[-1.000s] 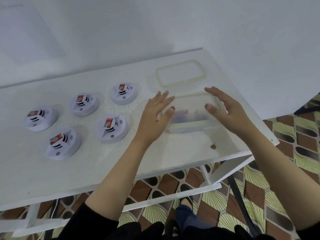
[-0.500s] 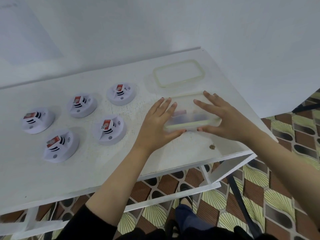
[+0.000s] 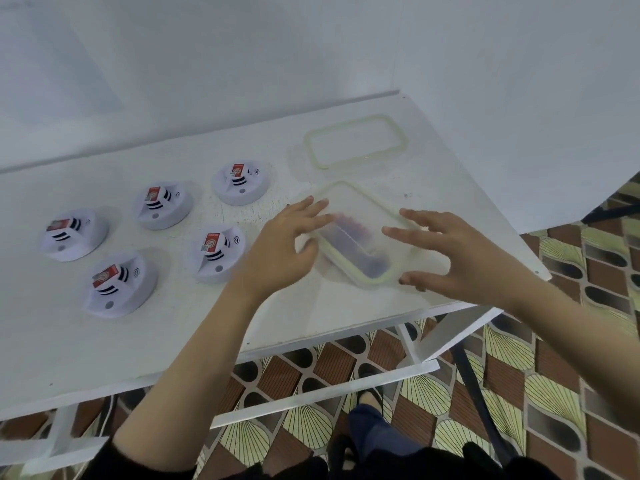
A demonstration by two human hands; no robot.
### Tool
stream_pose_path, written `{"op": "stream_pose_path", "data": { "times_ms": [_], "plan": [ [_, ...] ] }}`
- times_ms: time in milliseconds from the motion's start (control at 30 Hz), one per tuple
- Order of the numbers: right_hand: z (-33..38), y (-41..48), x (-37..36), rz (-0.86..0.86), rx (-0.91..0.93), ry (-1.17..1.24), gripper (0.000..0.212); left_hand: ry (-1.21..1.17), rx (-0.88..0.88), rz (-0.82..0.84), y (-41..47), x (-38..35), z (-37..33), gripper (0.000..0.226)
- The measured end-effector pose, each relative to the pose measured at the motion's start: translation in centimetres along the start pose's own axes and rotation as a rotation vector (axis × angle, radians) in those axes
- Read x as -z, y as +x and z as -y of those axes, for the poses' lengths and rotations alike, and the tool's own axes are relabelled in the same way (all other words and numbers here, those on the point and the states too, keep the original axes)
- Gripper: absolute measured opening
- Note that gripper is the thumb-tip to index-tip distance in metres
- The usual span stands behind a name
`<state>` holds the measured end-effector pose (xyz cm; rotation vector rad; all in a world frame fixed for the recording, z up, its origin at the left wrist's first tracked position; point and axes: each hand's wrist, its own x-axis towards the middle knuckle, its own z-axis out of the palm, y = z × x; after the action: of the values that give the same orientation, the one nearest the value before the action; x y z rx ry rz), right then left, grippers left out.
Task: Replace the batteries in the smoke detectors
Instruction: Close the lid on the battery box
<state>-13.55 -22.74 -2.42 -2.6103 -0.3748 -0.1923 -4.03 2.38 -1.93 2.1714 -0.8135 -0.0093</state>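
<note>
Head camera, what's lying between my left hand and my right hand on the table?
A clear plastic container with a pale green rim, contents blurred, lies between the left hand and right hand in the head view.

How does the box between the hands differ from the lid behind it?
The box holds dark and reddish things; the lid lies flat, empty. The box sits askew between the left hand and right hand; the lid lies untouched, farther back. Both are clear, rectangular, green-rimmed.
</note>
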Motion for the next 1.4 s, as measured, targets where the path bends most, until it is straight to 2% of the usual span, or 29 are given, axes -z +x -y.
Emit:
{"op": "stream_pose_path", "data": {
  "times_ms": [33,133,200,433,567,633,700,800,867,967,1067,1100,1200,1400],
  "plan": [
    [0.4,-0.1,-0.5,-0.046,-0.004,0.005,0.062,-0.010,-0.005,0.016,-0.3,-0.3,-0.2,0.048],
    [1.7,-0.5,-2.0,-0.177,-0.006,-0.014,0.062,0.099,-0.039,0.171,-1.4,-1.8,-0.8,0.104],
    [2.2,-0.6,-3.0,-0.247,0.017,-0.070,0.062,0.201,-0.099,0.187,-1.9,-2.7,-0.6,0.121],
    [2.5,-0.8,-5.1,-0.371,0.056,-0.254,0.059,0.213,-0.133,0.069,-2.1,-3.6,0.0,0.103],
    [2.1,-0.5,-3.8,-0.333,0.082,-0.077,0.051,0.115,-0.109,0.143,-2.2,-2.7,-0.2,0.101],
    [1.7,-0.2,-2.8,-0.295,0.063,0.049,0.044,0.077,-0.096,0.230,-2.2,-1.7,-0.2,0.097],
    [1.0,0.2,-2.1,-0.210,0.067,0.044,0.046,0.098,-0.092,0.295,-2.2,-0.5,-0.4,0.089],
    [0.3,0.5,-1.7,-0.038,0.093,-0.023,0.056,0.208,-0.098,0.206,-2.3,0.6,-0.8,0.090],
    [0.1,0.6,-1.7,-0.005,0.095,-0.058,0.058,0.176,-0.066,0.138,-2.5,1.1,-1.0,0.079],
    [0.4,0.4,-2.4,-0.085,0.105,-0.165,0.058,0.063,-0.009,0.140,-3.3,0.6,-1.2,0.065],
    [1.0,0.2,-3.7,-0.182,0.092,-0.274,0.058,0.256,-0.093,0.150,-4.0,-1.1,-0.7,0.094],
    [1.0,0.1,-4.1,-0.207,0.096,-0.299,0.057,0.307,-0.118,0.120,-4.1,-1.8,-0.3,0.095],
    [1.4,0.0,-5.2,-0.284,0.101,-0.351,0.057,0.312,-0.171,-0.003,-3.8,-2.6,0.7,0.081],
    [1.9,0.3,-5.8,-0.360,0.106,-0.407,0.054,0.350,-0.216,-0.037,-3.5,-2.7,1.0,0.069]
  ]
}}
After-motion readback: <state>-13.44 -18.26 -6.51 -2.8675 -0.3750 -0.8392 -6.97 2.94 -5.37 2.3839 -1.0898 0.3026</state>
